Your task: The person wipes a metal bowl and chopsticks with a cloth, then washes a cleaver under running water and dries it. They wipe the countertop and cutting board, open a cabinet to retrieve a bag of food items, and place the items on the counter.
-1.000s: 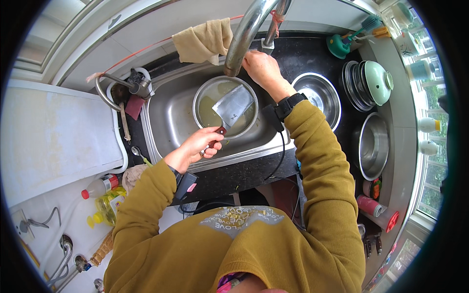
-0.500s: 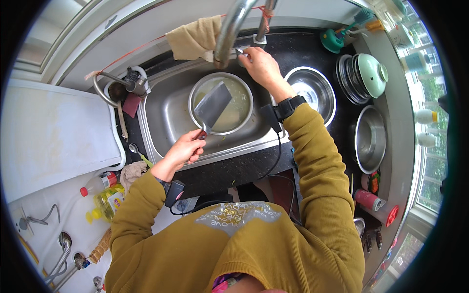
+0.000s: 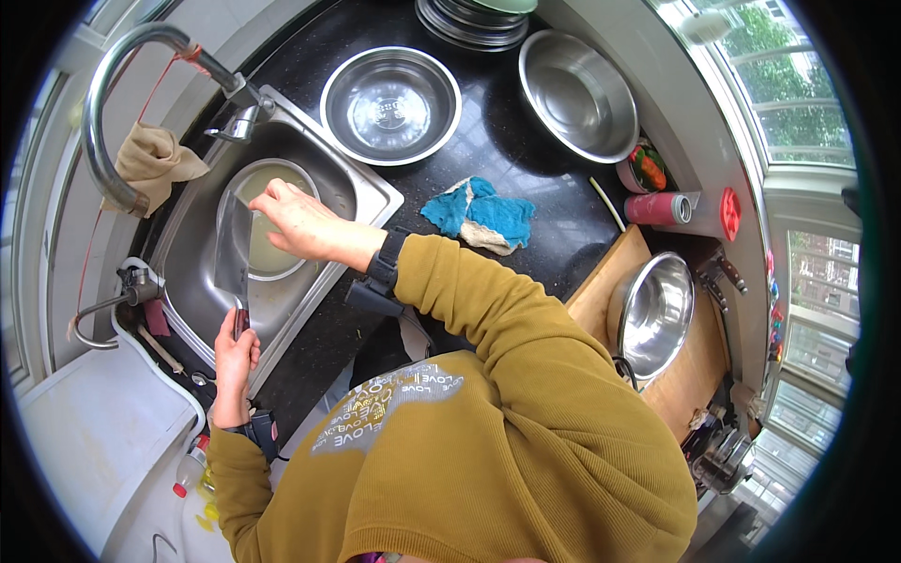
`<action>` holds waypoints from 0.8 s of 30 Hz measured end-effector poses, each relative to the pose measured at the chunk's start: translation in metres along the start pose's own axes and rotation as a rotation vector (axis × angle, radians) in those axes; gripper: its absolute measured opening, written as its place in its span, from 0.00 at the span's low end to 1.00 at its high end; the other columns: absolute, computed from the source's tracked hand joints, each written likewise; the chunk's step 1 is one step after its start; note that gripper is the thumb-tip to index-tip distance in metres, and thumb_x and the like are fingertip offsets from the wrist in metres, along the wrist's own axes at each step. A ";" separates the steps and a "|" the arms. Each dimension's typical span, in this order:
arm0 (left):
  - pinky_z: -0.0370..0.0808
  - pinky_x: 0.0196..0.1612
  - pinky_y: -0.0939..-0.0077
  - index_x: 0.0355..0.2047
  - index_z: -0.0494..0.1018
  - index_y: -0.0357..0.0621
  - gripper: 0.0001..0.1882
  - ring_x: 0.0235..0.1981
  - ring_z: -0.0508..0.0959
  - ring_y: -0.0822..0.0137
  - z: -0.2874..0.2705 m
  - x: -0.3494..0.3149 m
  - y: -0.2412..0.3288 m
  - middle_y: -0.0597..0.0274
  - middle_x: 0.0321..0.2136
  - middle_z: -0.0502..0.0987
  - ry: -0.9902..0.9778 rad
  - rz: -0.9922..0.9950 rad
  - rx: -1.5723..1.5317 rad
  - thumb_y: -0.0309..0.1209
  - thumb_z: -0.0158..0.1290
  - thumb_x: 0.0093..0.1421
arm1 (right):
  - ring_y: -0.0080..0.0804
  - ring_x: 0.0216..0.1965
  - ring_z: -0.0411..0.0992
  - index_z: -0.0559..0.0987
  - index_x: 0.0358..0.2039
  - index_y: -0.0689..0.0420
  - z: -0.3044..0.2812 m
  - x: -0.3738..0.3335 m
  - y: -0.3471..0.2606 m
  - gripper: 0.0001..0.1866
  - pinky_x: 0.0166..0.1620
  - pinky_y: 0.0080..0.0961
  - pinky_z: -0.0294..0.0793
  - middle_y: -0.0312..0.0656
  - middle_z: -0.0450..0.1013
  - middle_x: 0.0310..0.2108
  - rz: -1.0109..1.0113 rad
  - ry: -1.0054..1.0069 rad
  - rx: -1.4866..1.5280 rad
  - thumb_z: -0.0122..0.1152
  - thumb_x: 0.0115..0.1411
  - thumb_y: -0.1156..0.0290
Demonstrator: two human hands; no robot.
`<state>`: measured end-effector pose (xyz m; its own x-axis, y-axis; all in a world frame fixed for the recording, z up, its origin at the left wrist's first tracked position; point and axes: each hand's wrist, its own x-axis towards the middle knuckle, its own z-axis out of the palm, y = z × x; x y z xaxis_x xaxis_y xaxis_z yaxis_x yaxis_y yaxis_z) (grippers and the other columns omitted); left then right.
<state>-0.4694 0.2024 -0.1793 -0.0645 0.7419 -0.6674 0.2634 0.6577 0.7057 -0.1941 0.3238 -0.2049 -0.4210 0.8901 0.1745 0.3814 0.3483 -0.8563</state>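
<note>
Left hand (image 3: pixel 236 363) grips the cleaver (image 3: pixel 233 253) by its handle, partly over the basin (image 3: pixel 272 277) in the sink (image 3: pixel 192 277), while the right hand (image 3: pixel 298 220), fingers curled, hold unclear, is best kept off the edge.

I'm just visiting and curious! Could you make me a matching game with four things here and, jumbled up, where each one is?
Things:
1. Cleaver
2. Blue cloth
3. Beige cloth
4. Board

Places:
A. Hanging by the tap
B. Under a steel bowl
C. In the left hand
D. Crumpled on the black counter

Pairs: 1-C, 2-D, 3-A, 4-B
</note>
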 end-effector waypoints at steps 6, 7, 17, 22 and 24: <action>0.58 0.12 0.83 0.67 0.57 0.40 0.34 0.12 0.64 0.77 0.006 -0.009 0.001 0.64 0.22 0.71 0.005 0.028 -0.019 0.21 0.48 0.59 | 0.56 0.61 0.64 0.72 0.59 0.55 0.005 -0.003 0.009 0.33 0.56 0.46 0.73 0.55 0.62 0.62 0.003 -0.064 0.019 0.62 0.49 0.79; 0.58 0.12 0.83 0.67 0.57 0.40 0.34 0.12 0.64 0.77 0.007 -0.011 0.002 0.65 0.22 0.71 -0.014 0.049 -0.020 0.21 0.48 0.59 | 0.57 0.62 0.63 0.72 0.58 0.56 0.007 -0.009 0.005 0.32 0.58 0.45 0.72 0.57 0.60 0.63 0.049 -0.115 -0.126 0.62 0.49 0.79; 0.55 0.13 0.84 0.69 0.55 0.44 0.34 0.12 0.61 0.79 0.017 -0.045 0.009 0.70 0.20 0.65 0.175 0.194 -0.014 0.23 0.48 0.61 | 0.53 0.57 0.70 0.72 0.53 0.61 -0.023 -0.016 -0.058 0.24 0.58 0.40 0.73 0.53 0.67 0.57 -0.399 0.389 0.063 0.63 0.54 0.74; 0.54 0.12 0.83 0.67 0.58 0.44 0.33 0.10 0.59 0.80 0.029 -0.041 -0.007 0.72 0.18 0.63 0.163 0.068 0.050 0.23 0.48 0.61 | 0.50 0.53 0.73 0.73 0.53 0.58 -0.035 -0.064 -0.019 0.22 0.53 0.38 0.76 0.49 0.70 0.55 -0.129 0.208 -0.152 0.63 0.57 0.71; 0.54 0.11 0.83 0.66 0.60 0.46 0.30 0.10 0.59 0.80 0.031 -0.041 -0.018 0.73 0.17 0.63 0.150 0.032 0.016 0.26 0.49 0.63 | 0.48 0.50 0.74 0.74 0.51 0.57 -0.042 -0.082 -0.011 0.19 0.49 0.37 0.78 0.46 0.71 0.52 -0.183 0.277 -0.096 0.62 0.59 0.71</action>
<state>-0.4423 0.1561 -0.1724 -0.1989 0.7742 -0.6009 0.2828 0.6324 0.7212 -0.1290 0.2593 -0.1891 -0.2548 0.8518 0.4577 0.4018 0.5238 -0.7511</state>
